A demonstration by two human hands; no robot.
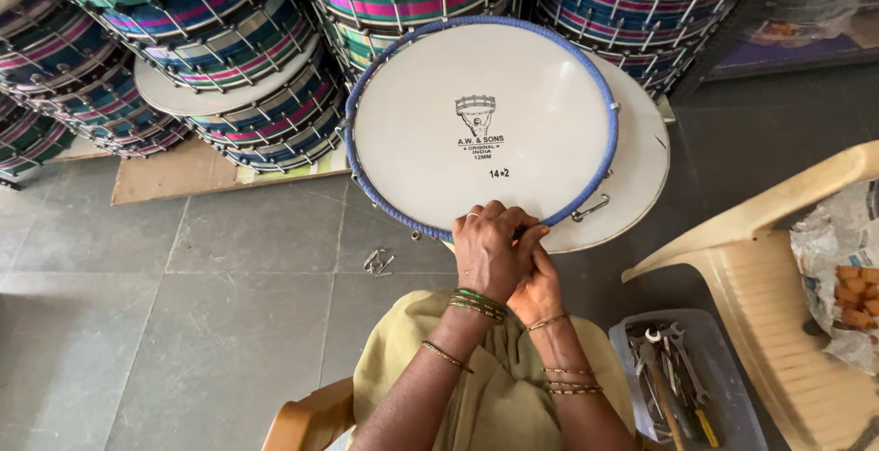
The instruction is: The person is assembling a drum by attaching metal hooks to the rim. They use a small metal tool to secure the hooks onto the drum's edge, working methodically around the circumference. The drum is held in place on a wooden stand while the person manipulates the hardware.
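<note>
At the upper left of the frame, stacked drums [183, 39] with striped pink, teal and blue sides and metal rods lean against each other on a board [183, 176]. Below them the grey tiled floor [183, 323] lies open down to the lower left, with only a small metal hook [377, 262] on it, just left of your hands.

In the centre you have a round white drumhead [476, 121] with a blue wrapped hoop around its rim and a dark printed mark near its middle. It stands tilted toward you, overlapping a second white disc [641, 167] behind it on the right; a metal hook [591, 209] hangs at its lower right edge.

Your left hand [490, 249] lies over your right hand [540, 282], both pressed together at the bottom edge of the hoop, fingers curled on the rim. What they pinch there you cannot tell.

At the lower right, a clear tray [732, 405] of spanners and a screwdriver sits beside your knee, close against a beige plastic chair [778, 323].
</note>
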